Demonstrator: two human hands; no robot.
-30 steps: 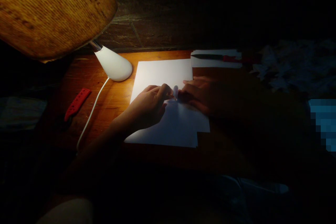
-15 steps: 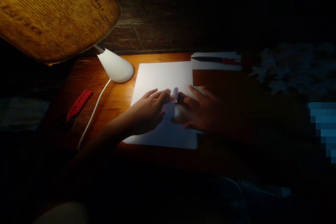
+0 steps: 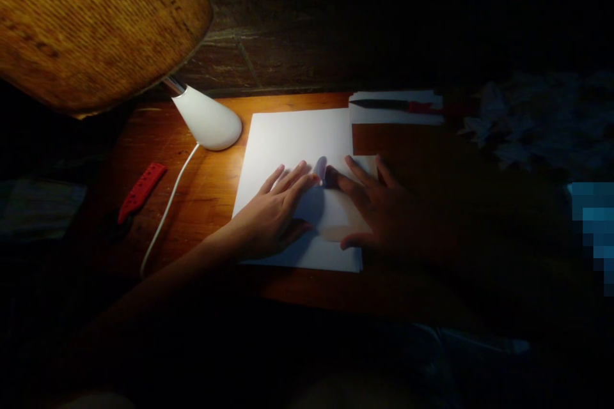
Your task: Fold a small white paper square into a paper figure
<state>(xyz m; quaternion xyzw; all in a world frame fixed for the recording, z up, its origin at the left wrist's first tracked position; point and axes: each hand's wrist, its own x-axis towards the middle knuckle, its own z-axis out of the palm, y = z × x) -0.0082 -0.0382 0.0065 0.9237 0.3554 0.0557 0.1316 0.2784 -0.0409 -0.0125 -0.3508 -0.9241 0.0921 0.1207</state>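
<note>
A stack of white paper lies on the wooden table under the lamp light. Across it, my left hand rests palm down, its fingers spread and nothing in them. My right hand comes in from the right, fingers spread, over a smaller sheet in shadow on top of the stack. Between the index fingers of both hands, a short curled strip of paper stands up. The fingertips of both hands are close to or touching it; the exact contact is hard to see.
A desk lamp with a white base and woven shade stands at the left, its cord trailing forward. Left of the cord lies a red perforated handle. A red-handled knife rests on more paper behind. Crumpled paper is piled right.
My left hand has opened out from a bent-finger pose and flattened on the paper. My right hand's fingers have spread a little. The curled strip stays between them.
</note>
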